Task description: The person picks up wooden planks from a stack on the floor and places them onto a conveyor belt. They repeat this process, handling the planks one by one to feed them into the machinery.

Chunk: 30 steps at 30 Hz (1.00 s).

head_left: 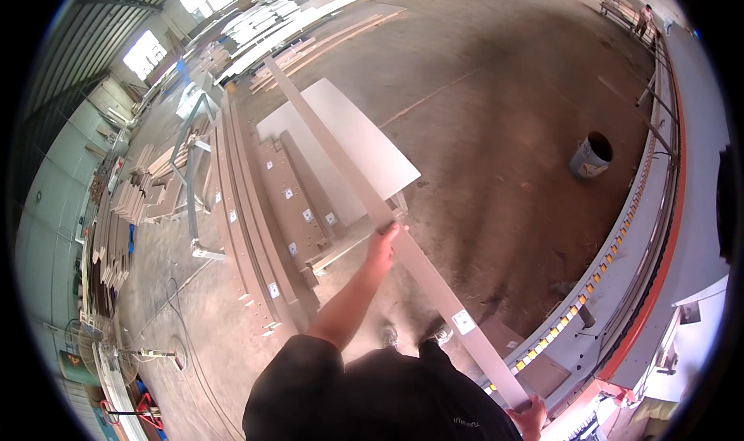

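- Stretching away, right of the fingers of the left hand (383, 247): grey machine (707, 131).
- Beyond those fingers: white panel (368, 135).
- Grasped in the left fingers, near end clasped by those of the right hand (532, 419): long board (434, 278) (its far end well beyond).
- Between both grips: white label (463, 322).

Right of the long board (428, 277), there is room to pass above the floor (496, 131) up to the bucket (587, 164); farther right, the grey machine (695, 146) blocks. Left of the board lie brown panels (279, 177); beneath its far half, the white panel (360, 131) limits downward reach.
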Each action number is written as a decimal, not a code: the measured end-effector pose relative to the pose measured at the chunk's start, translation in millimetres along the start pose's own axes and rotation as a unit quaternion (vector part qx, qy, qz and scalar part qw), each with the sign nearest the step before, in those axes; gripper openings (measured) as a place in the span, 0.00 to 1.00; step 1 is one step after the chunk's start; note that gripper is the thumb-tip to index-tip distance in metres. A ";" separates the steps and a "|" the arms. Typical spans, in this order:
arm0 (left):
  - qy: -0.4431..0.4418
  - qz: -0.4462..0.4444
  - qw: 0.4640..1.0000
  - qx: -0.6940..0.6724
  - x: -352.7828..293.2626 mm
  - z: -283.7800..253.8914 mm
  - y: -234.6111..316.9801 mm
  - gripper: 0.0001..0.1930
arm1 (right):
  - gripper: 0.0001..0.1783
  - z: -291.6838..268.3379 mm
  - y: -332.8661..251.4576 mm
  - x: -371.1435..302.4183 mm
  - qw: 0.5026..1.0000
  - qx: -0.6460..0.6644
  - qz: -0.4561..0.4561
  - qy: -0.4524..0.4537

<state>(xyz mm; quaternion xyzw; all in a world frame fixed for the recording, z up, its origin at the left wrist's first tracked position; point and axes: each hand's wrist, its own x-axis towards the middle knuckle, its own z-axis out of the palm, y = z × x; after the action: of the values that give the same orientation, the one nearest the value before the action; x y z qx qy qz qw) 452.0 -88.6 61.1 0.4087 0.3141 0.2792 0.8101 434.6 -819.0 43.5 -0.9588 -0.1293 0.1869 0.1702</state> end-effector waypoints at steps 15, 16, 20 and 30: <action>0.172 0.065 0.978 -0.095 -28.7 -235.1 91.3 0.17 | 0.40 30.0 -141.9 -51.3 0.988 -0.066 -0.009 -0.138; 0.169 0.074 0.978 -0.098 -31.9 -242.7 91.9 0.17 | 0.39 29.2 -166.1 -53.1 0.987 -0.037 0.027 -0.154; 0.180 0.050 0.979 -0.076 -37.0 -285.5 80.5 0.13 | 0.37 59.9 -208.5 -44.0 0.985 0.002 0.031 -0.169; 0.122 -0.008 0.992 -0.035 -154.6 -213.8 17.8 0.21 | 0.45 144.0 -389.7 29.6 0.940 -0.009 -0.224 -0.255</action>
<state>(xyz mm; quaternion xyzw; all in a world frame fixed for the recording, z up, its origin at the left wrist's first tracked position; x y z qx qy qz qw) 191.0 -85.1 19.2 0.3403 0.4037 0.3308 0.7821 331.4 -415.6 54.7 -0.8266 -0.3818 0.3812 0.1603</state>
